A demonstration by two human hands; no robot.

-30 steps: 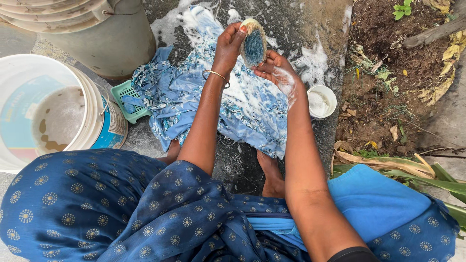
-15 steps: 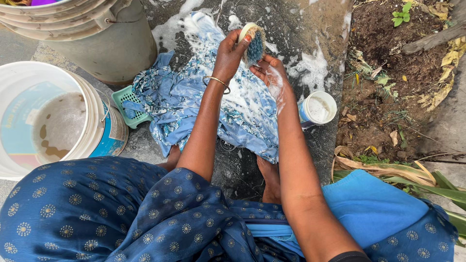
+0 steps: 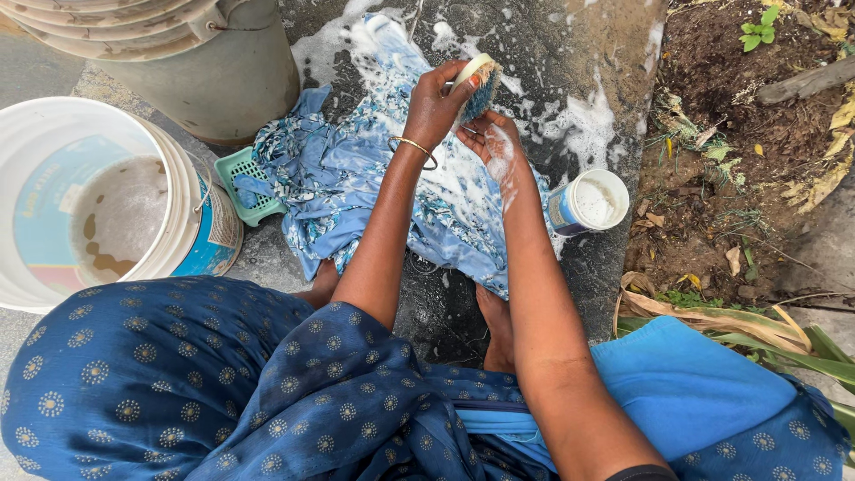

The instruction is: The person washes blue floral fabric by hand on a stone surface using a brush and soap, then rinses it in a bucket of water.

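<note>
Left hand grasps the blue-bristled, pale-backed scrub brush, tilted toward one o'clock; the sudsy right hand, palm spread wide, lies at its five o'clock.

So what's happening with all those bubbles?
A person squats at a wet stone slab, washing a blue patterned cloth spread on it, covered in suds. The left hand holds a scrubbing brush above the cloth; the soapy right hand is just under it. A small white container lies beside them.

left hand grip closed, right hand open, soapy, arms extended
</note>
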